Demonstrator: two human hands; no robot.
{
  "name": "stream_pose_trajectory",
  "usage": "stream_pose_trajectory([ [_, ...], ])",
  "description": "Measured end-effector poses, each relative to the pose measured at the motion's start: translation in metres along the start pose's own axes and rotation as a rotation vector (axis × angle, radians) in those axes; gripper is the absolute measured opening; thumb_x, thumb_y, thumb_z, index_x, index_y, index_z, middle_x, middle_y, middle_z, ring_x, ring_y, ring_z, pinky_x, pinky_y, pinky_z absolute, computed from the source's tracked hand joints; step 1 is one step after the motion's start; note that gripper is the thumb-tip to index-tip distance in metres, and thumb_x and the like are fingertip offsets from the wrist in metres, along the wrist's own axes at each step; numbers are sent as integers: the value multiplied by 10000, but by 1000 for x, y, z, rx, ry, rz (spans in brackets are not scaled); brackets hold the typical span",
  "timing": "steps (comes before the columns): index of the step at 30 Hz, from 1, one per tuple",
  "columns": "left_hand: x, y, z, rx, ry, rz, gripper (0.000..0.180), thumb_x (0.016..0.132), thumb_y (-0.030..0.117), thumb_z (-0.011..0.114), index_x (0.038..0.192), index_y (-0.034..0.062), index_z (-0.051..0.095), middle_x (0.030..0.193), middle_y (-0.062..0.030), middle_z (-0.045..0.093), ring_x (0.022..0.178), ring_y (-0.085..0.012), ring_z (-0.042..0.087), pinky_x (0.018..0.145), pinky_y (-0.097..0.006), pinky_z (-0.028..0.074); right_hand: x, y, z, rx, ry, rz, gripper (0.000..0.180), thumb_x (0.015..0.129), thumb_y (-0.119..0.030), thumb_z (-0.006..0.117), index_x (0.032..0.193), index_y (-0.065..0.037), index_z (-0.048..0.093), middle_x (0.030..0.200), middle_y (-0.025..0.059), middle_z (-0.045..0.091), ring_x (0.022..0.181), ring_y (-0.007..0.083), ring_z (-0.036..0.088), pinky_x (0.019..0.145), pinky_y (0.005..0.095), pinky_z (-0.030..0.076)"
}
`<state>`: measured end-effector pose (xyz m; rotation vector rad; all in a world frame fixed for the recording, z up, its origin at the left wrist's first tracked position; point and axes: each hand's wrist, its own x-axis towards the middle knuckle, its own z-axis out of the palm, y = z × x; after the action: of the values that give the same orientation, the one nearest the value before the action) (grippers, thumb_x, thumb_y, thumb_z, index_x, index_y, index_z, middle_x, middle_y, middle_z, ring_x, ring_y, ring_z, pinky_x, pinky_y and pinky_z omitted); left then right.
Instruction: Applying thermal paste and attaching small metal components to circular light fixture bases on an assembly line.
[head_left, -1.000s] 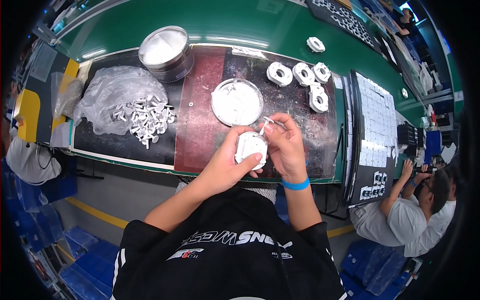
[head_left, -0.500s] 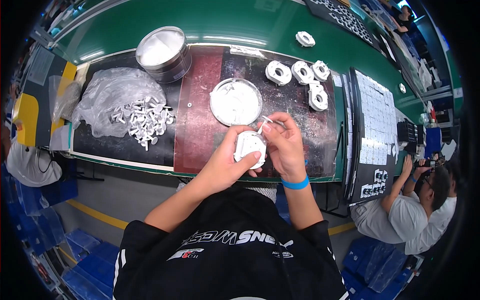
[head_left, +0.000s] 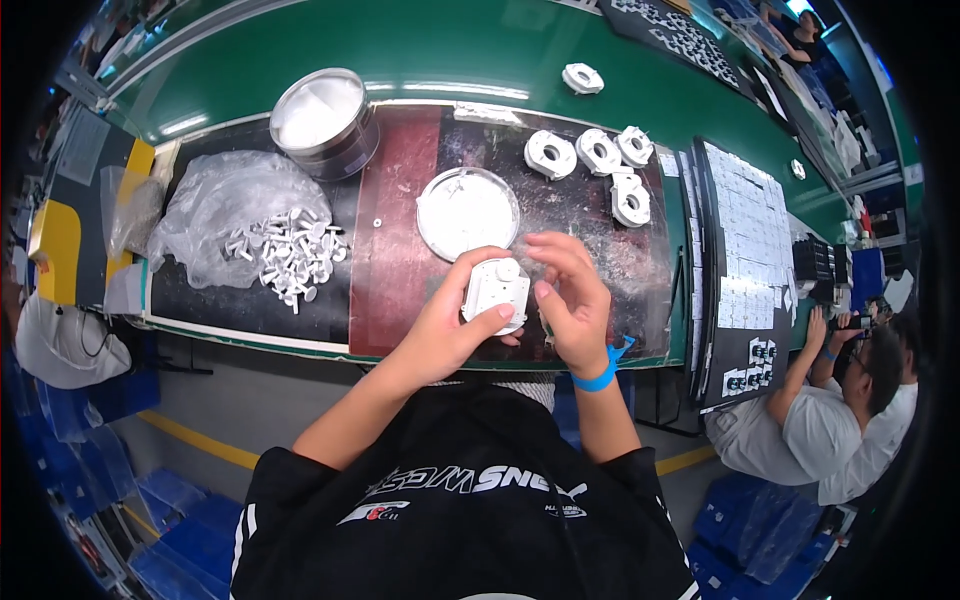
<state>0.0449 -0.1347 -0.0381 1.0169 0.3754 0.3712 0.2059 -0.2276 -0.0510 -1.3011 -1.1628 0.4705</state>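
Observation:
My left hand (head_left: 455, 310) grips a white plastic housing (head_left: 494, 292), its thumb pressed on the lower face. A small white round-headed peg (head_left: 507, 270) sits in the housing's upper part with its disc showing. My right hand (head_left: 572, 300) is just to the right of the housing, thumb and fingers apart, nothing visible between them. Beyond my hands lies a shallow round dish (head_left: 468, 212) of white material. To the left, a heap of similar white pegs (head_left: 300, 255) lies by a clear plastic bag (head_left: 215, 200).
A large tin (head_left: 325, 120) with white contents stands at the back left. Several white ring-shaped housings (head_left: 550, 154) lie at the back right. Stacked boards with white sheets (head_left: 745, 230) border the right side. Other people (head_left: 800, 420) are at the right.
The peg that my right fingers pinched is now in the housing. My right hand has let go and its fingers have spread. My left hand keeps its hold.

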Motion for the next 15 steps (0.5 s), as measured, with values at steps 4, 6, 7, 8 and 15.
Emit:
stream_pose_trajectory([
  [4,35,20,-17,-149,57,-93,584,939,23,519,1478,86,303,1174,-138,561,929,-240,662,773,-359,602,-11,6,-9,257,200,131,390,878,7,574,1266,1,538,1205,114,571,1048,176,549,899,292,447],
  [6,76,39,-28,-104,115,-13,594,932,21,507,1483,76,292,1192,-174,578,934,-270,676,760,-377,608,-20,10,-22,214,231,185,331,912,7,559,1243,8,540,1160,105,587,1029,153,556,897,279,451],
  [7,101,44,-40,-47,148,47,596,936,35,524,1482,67,289,1202,-185,581,938,-269,677,753,-377,609,-25,14,-25,201,250,208,317,916,16,556,1233,9,544,1149,105,592,1021,145,559,893,270,450],
  [8,129,51,-52,137,199,71,627,938,87,578,1483,47,271,1215,-205,582,959,-272,677,739,-372,608,-31,21,-27,156,266,215,299,919,23,560,1217,0,558,1112,92,606,969,114,566,823,230,453],
  [15,286,70,-117,662,412,47,548,825,167,763,1237,-103,522,1042,-193,668,870,-233,688,674,-334,574,-66,20,-44,-255,265,250,222,866,42,590,1072,-20,646,952,57,640,711,89,526,601,211,400],
])
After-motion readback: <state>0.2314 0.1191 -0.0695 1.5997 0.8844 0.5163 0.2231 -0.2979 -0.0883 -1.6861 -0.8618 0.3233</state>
